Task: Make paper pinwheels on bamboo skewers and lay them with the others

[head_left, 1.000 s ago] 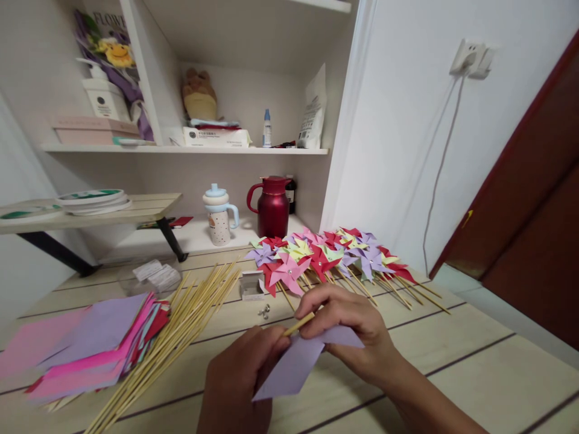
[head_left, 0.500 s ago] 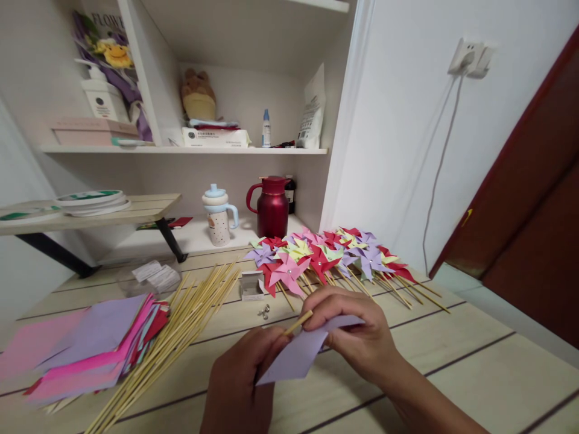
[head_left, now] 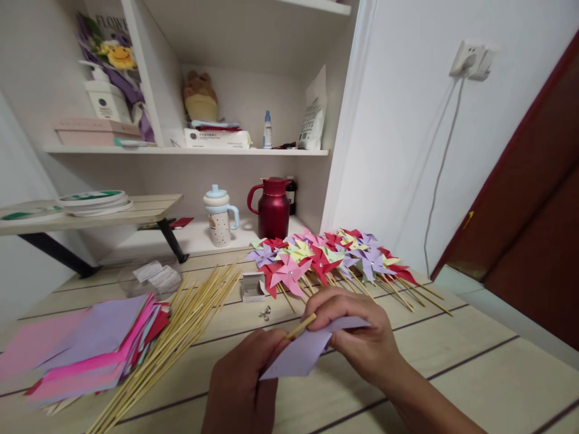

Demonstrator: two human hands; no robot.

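My left hand point(head_left: 242, 380) is closed round a thin wooden stick point(head_left: 300, 327) and the lower part of a lilac paper sheet point(head_left: 299, 354). My right hand point(head_left: 357, 334) pinches the upper edge of the same lilac paper at the stick's tip. Both hands hover just above the wooden table point(head_left: 452, 374). Beyond them lies a heap of finished paper pinwheels point(head_left: 325, 256) in pink, red, purple and yellow. Small metal pins point(head_left: 265, 312) and a little white box point(head_left: 253, 286) sit between the hands and the pinwheels.
A stack of coloured paper squares point(head_left: 85, 343) and a bundle of wooden sticks point(head_left: 181, 328) lie at the left. A red jug point(head_left: 272, 207) and a lidded cup point(head_left: 219, 215) stand on the low shelf behind. The wall and a dark red door point(head_left: 529, 217) close the right side.
The lilac paper has been folded up closer to the stick's tip, and my right hand has shifted slightly right along its edge. The left hand has hardly moved.
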